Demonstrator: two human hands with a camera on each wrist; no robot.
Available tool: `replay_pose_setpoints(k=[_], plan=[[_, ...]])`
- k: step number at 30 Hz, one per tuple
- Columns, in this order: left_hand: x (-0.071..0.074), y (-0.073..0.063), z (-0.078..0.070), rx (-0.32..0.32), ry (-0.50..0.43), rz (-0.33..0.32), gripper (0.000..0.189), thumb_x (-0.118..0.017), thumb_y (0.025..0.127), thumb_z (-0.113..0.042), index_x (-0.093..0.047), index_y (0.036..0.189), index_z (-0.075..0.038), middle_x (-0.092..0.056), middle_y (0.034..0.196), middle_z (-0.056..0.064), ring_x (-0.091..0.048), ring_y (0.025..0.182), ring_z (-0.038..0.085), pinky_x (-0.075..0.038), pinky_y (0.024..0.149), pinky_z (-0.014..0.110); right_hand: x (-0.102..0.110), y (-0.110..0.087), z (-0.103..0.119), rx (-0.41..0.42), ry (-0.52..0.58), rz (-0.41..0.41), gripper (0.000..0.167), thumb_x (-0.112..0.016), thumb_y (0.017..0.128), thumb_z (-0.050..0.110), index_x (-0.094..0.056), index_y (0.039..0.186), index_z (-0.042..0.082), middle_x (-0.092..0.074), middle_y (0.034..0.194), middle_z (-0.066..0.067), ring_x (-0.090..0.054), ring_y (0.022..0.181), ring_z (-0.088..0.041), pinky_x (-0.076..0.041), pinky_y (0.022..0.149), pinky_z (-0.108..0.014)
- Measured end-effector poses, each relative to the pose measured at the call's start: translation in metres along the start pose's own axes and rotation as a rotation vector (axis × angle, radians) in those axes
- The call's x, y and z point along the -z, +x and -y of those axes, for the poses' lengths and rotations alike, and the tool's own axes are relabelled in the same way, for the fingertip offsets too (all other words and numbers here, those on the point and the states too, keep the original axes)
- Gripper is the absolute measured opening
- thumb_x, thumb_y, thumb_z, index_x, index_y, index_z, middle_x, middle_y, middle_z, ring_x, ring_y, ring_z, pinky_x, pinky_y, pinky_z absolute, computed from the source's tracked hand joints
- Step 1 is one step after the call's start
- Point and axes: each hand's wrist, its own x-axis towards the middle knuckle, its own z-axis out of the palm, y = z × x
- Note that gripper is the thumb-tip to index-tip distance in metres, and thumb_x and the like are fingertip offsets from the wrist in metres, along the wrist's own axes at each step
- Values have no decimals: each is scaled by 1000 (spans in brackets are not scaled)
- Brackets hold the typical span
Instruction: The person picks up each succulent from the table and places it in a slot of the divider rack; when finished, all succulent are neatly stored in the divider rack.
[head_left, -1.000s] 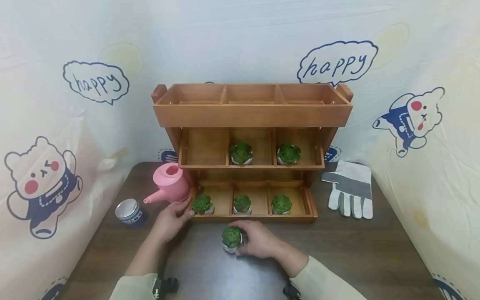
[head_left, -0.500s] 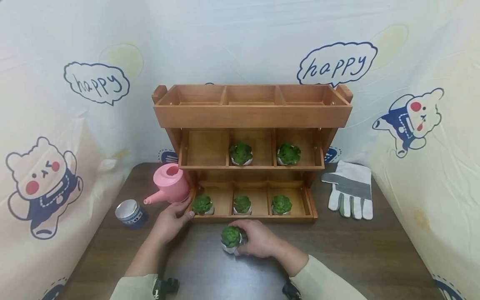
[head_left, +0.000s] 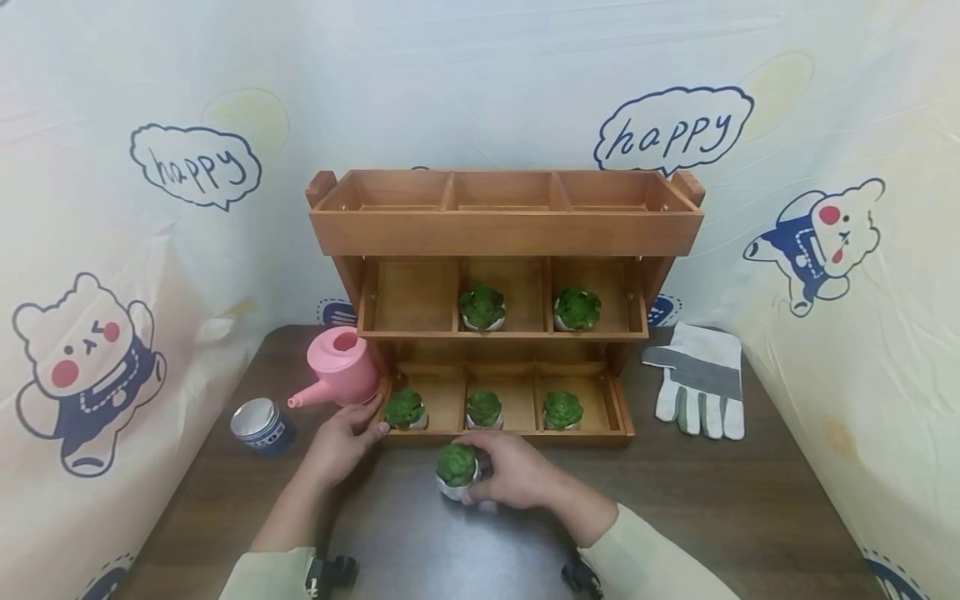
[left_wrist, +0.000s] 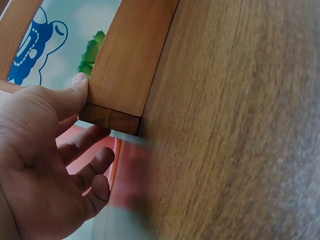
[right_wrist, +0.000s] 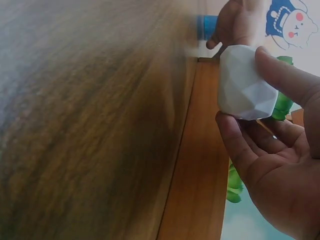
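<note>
My right hand point(head_left: 517, 471) pinches a potted succulent point(head_left: 456, 465) between thumb and fingers, in front of the wooden tiered planter shelf point(head_left: 506, 234). In the right wrist view its white faceted pot point(right_wrist: 245, 85) is lifted off the table. At the planter's lower left corner, my left hand point(head_left: 337, 446) grips the bottom tray; the left wrist view has the thumb point(left_wrist: 77, 92) on the tray's edge point(left_wrist: 117, 65) and the other fingers curled outside it. Three succulents, one point(head_left: 484, 408) in the middle, stand in the bottom tray. Two more, including one point(head_left: 577, 307) at right, occupy the middle tier.
A pink watering can point(head_left: 341, 367) stands left of the planter, close to my left hand. Further left is a blue-and-white tin point(head_left: 262, 427). A grey-and-white work glove point(head_left: 701, 379) lies to the right on the dark wooden table point(head_left: 712, 517). Printed cloth hangs behind.
The succulent in my right hand has shifted slightly left and up toward the planter, and its pot has tilted a little. My left hand has stayed at the tray corner.
</note>
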Motion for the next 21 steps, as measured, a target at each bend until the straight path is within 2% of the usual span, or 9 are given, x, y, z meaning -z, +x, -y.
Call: replay_pose_setpoints(k=[4, 15, 21], plan=[[0, 1, 0, 0, 2, 2, 75, -67, 95, -59, -39, 160, -35, -36, 166, 10, -32, 151, 45, -30, 110, 75, 2, 2, 2, -5, 14, -1, 70, -93, 76, 33, -64, 138, 18, -70, 118, 12, -63, 105, -3, -51, 98, -29], [1, 1, -1, -17, -14, -1, 75, -68, 95, -58, -40, 160, -35, -36, 166, 10, -34, 150, 44, -31, 111, 74, 15, 11, 12, -3, 69, -31, 68, -92, 78, 34, -64, 138, 17, -70, 114, 11, -64, 100, -2, -54, 92, -26], [1, 1, -1, -13, -14, 2, 74, -68, 95, -57, -40, 160, -33, -37, 165, 13, -34, 150, 46, -31, 110, 75, 23, 18, 19, -1, 62, -64, 69, -90, 80, 36, -63, 138, 13, -68, 118, 6, -64, 105, -8, -54, 95, -33]])
